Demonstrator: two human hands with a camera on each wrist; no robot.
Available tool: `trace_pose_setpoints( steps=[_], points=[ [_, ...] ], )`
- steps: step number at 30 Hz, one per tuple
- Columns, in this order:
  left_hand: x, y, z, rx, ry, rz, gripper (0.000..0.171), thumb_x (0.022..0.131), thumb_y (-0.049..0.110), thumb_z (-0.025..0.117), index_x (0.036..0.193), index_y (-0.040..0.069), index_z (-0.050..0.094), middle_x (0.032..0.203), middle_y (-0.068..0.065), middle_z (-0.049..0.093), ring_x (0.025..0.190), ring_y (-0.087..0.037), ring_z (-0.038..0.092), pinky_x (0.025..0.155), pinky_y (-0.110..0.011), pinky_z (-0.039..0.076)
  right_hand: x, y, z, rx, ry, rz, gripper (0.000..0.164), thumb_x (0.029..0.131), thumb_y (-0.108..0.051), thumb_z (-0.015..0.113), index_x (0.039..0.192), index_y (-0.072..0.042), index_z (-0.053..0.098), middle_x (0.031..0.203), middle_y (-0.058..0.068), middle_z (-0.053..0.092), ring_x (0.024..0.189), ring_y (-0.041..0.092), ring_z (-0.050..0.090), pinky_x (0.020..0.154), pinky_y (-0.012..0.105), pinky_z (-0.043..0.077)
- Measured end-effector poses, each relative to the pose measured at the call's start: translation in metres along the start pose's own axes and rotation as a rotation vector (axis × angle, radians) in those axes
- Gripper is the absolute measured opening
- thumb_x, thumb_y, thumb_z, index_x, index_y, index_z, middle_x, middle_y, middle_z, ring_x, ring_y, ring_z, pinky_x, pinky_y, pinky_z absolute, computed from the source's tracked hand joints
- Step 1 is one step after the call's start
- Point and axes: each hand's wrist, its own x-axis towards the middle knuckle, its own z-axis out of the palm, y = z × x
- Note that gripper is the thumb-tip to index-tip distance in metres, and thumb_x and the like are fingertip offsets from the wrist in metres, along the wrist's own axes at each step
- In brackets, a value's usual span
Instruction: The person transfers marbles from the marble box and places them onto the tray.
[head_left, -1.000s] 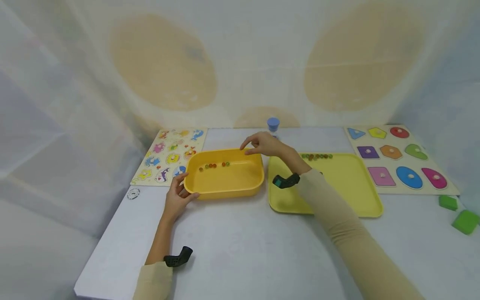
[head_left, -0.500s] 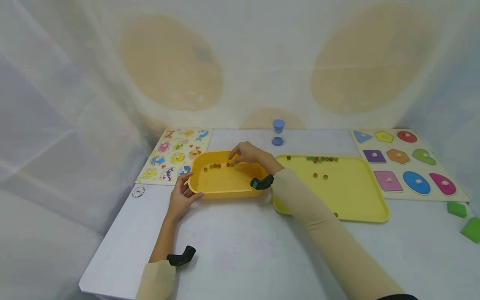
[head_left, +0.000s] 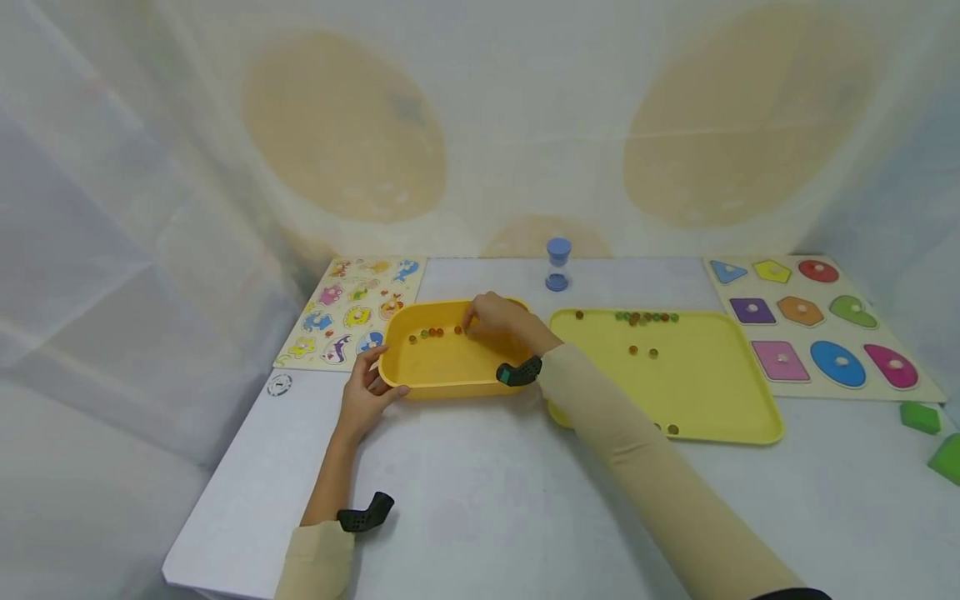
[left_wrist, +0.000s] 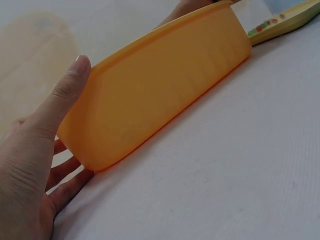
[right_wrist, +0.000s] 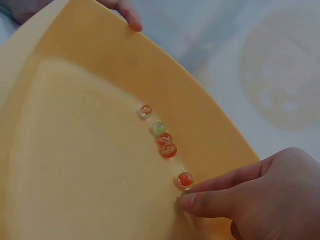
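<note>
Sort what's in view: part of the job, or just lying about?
Likely in the job:
left hand
right hand
orange bin
bin marbles
yellow tray
tray marbles

Apparently lying about:
animal puzzle
shape puzzle
hourglass
green blocks
round disc

Marbles [head_left: 437, 332] in basin [head_left: 442, 367] and in tray [head_left: 705, 383] right of it, hourglass [head_left: 557, 264] behind, puzzle board [head_left: 810, 333] further right

Left hand [left_wrist: 30, 155] holds end of orange tub [left_wrist: 160, 85] on white surface [left_wrist: 225, 150]; marbles [left_wrist: 261, 26] in yellow tray [left_wrist: 295, 21] beyond.
</note>
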Motion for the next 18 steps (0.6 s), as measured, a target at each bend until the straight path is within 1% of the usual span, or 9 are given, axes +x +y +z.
trace_pose_setpoints(
  steps=[2,4,7,8,10,11,13,15,18],
  points=[
    [0.001,-0.003,0.001,0.000,0.002,0.000,0.070,0.075,0.006,0.071,0.133,0.016,0.034,0.139,-0.007,0.034,0.121,-0.030,0.043,0.087,-0.024,0.048,-0.002,0.001,-0.001,-0.023,0.010,-0.023,0.016,0.084,-0.014,0.061,0.096,-0.016,0.070,0.104,-0.001,0.063,0.096,0.014,0.051,0.090,0.026,0.044],
    [0.001,-0.004,0.002,-0.001,-0.001,0.005,0.070,0.075,0.006,0.072,0.133,0.015,0.034,0.139,-0.008,0.034,0.121,-0.031,0.043,0.087,-0.024,0.048,-0.007,0.001,-0.006,-0.018,0.039,-0.065,0.015,0.083,-0.016,0.063,0.096,-0.014,0.070,0.092,0.000,0.063,0.083,0.014,0.050,0.077,0.022,0.045],
    [0.002,-0.005,0.003,0.002,-0.002,0.012,0.070,0.074,0.007,0.072,0.133,0.015,0.034,0.139,-0.007,0.035,0.121,-0.031,0.043,0.087,-0.025,0.048,-0.025,0.002,-0.020,-0.007,0.117,-0.150,0.017,0.082,-0.020,0.065,0.097,-0.011,0.070,0.068,0.000,0.055,0.062,0.013,0.041,0.056,0.021,0.035],
    [0.001,-0.003,0.004,0.005,-0.005,0.014,0.070,0.075,0.006,0.072,0.133,0.014,0.034,0.139,-0.008,0.034,0.121,-0.031,0.043,0.087,-0.026,0.048,-0.034,0.002,-0.027,0.001,0.152,-0.175,0.018,0.082,-0.022,0.065,0.096,-0.011,0.070,0.061,0.000,0.049,0.058,0.013,0.037,0.053,0.022,0.030],
    [0.001,-0.004,0.003,0.010,-0.004,0.021,0.070,0.075,0.007,0.072,0.133,0.014,0.033,0.139,-0.008,0.034,0.121,-0.032,0.043,0.087,-0.025,0.048,-0.057,0.005,-0.039,0.025,0.208,-0.202,0.019,0.083,-0.024,0.065,0.096,-0.011,0.069,0.053,-0.001,0.038,0.051,0.012,0.031,0.048,0.022,0.026],
    [0.001,-0.004,0.003,0.014,-0.003,0.020,0.070,0.075,0.007,0.072,0.133,0.014,0.033,0.139,-0.008,0.034,0.121,-0.032,0.043,0.087,-0.025,0.048,-0.069,0.008,-0.045,0.030,0.231,-0.203,0.019,0.082,-0.025,0.065,0.096,-0.012,0.070,0.051,-0.003,0.035,0.049,0.011,0.029,0.047,0.021,0.025],
    [0.001,-0.004,0.002,0.014,0.001,0.020,0.070,0.074,0.007,0.072,0.133,0.013,0.034,0.139,-0.009,0.034,0.121,-0.033,0.042,0.086,-0.024,0.048,-0.096,0.018,-0.053,0.054,0.266,-0.183,0.020,0.082,-0.027,0.065,0.095,-0.013,0.069,0.049,-0.003,0.032,0.047,0.011,0.026,0.045,0.022,0.025],
    [0.001,-0.004,0.001,0.012,0.005,0.015,0.070,0.074,0.007,0.072,0.132,0.014,0.034,0.139,-0.009,0.034,0.122,-0.033,0.042,0.086,-0.023,0.048,-0.123,0.034,-0.057,0.069,0.286,-0.156,0.020,0.081,-0.028,0.066,0.096,-0.014,0.069,0.048,-0.003,0.030,0.045,0.010,0.024,0.045,0.022,0.027],
    [0.001,-0.002,0.001,0.011,0.010,0.012,0.070,0.074,0.006,0.072,0.132,0.014,0.034,0.139,-0.008,0.033,0.123,-0.033,0.041,0.086,-0.022,0.048,-0.162,0.065,-0.055,0.081,0.292,-0.084,0.020,0.081,-0.029,0.066,0.096,-0.016,0.069,0.047,-0.004,0.030,0.041,0.009,0.026,0.045,0.023,0.032]
  ],
)
